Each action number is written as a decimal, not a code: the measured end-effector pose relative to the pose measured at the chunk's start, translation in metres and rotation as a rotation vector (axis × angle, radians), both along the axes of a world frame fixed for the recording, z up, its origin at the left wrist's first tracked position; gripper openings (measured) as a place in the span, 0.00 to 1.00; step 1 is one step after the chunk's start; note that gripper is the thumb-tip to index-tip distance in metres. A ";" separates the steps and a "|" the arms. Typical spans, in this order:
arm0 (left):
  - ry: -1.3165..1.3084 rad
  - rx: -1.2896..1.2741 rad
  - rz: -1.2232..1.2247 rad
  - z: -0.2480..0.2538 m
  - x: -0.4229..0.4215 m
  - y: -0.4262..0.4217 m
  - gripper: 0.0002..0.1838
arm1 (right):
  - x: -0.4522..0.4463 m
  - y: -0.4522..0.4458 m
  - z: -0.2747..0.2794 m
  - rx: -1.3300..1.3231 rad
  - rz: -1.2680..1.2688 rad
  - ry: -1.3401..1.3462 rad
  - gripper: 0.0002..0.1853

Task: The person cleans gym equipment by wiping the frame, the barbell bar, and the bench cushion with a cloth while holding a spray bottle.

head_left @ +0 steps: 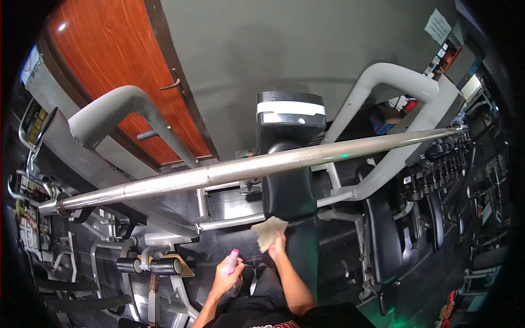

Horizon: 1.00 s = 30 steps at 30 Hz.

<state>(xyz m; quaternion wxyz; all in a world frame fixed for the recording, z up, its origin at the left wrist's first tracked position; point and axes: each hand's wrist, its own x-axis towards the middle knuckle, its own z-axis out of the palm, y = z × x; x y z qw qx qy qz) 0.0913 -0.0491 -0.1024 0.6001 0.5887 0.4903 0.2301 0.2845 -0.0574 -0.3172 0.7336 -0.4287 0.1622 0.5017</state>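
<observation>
My left hand (225,277) is closed around a clear spray bottle (232,263) with a pink top, held low in front of my body. In my right hand (278,245) is a beige cloth (268,232), pinched at its lower right side. The cloth hangs over or beside the black padded bench (289,194); whether it touches the pad I cannot tell. Above both hands a long metal barbell bar (246,168) runs across the rack, apart from them.
Grey rack uprights (117,109) stand left and right of the bench. Behind is a grey wall with a wooden door (109,60). A dumbbell rack (440,172) and another black bench (383,235) are at right; a machine with roller pads (164,267) is at left.
</observation>
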 end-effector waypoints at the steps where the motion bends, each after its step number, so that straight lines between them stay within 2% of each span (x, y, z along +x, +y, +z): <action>1: -0.055 -0.080 0.020 -0.004 0.000 0.002 0.08 | 0.016 -0.006 0.011 0.010 -0.056 -0.116 0.22; 3: -0.153 -0.180 0.042 -0.014 0.000 0.006 0.07 | 0.052 -0.010 0.036 0.004 -0.146 -0.329 0.24; 6: -0.167 -0.158 0.017 -0.025 0.001 0.014 0.07 | 0.107 0.004 0.080 0.023 -0.158 -0.632 0.28; 10: -0.177 -0.178 0.001 -0.033 0.006 0.021 0.07 | 0.185 0.059 0.100 -0.258 -0.082 -1.189 0.26; 12: -0.142 -0.134 -0.020 -0.028 0.014 0.029 0.07 | 0.218 0.103 0.097 -0.229 -0.157 -1.394 0.22; 14: -0.105 -0.098 -0.040 -0.033 0.022 0.031 0.07 | 0.236 0.143 0.117 -0.220 -0.072 -1.623 0.19; 15: -0.137 -0.133 -0.050 -0.043 0.026 0.032 0.07 | 0.246 0.164 0.116 -0.059 -0.062 -1.477 0.17; 16: -0.169 -0.165 -0.061 -0.047 0.032 0.036 0.07 | 0.245 0.182 0.123 -0.102 0.063 -1.528 0.18; 18: -0.163 -0.144 -0.099 -0.047 0.046 0.041 0.07 | 0.254 0.205 0.088 -0.031 0.239 -1.892 0.23; 20: -0.154 -0.124 -0.136 -0.042 0.061 0.047 0.08 | 0.233 0.209 0.065 -0.440 0.578 -2.192 0.28; 21: -0.125 -0.031 -0.182 -0.039 0.068 0.049 0.08 | 0.218 0.202 0.070 -0.423 0.453 -2.178 0.30; 22: -0.096 0.060 -0.227 -0.038 0.075 0.051 0.09 | 0.205 0.197 0.075 -0.415 0.444 -2.156 0.30; 24: -0.124 0.109 -0.232 -0.039 0.085 0.053 0.09 | 0.166 0.199 0.082 -0.626 0.582 -2.222 0.30; 26: -0.179 -0.107 -0.199 -0.047 0.093 0.052 0.09 | 0.145 0.196 0.081 -0.508 0.739 -2.321 0.30; 27: -0.176 -0.108 -0.205 -0.044 0.096 0.051 0.09 | 0.142 0.197 0.077 -0.478 0.744 -2.456 0.29; 28: -0.185 -0.142 -0.215 -0.039 0.100 0.052 0.09 | 0.153 0.197 0.059 -0.481 0.742 -2.454 0.29; 30: -0.193 -0.170 -0.228 -0.036 0.106 0.054 0.08 | 0.189 0.200 0.022 -0.270 0.795 -2.487 0.26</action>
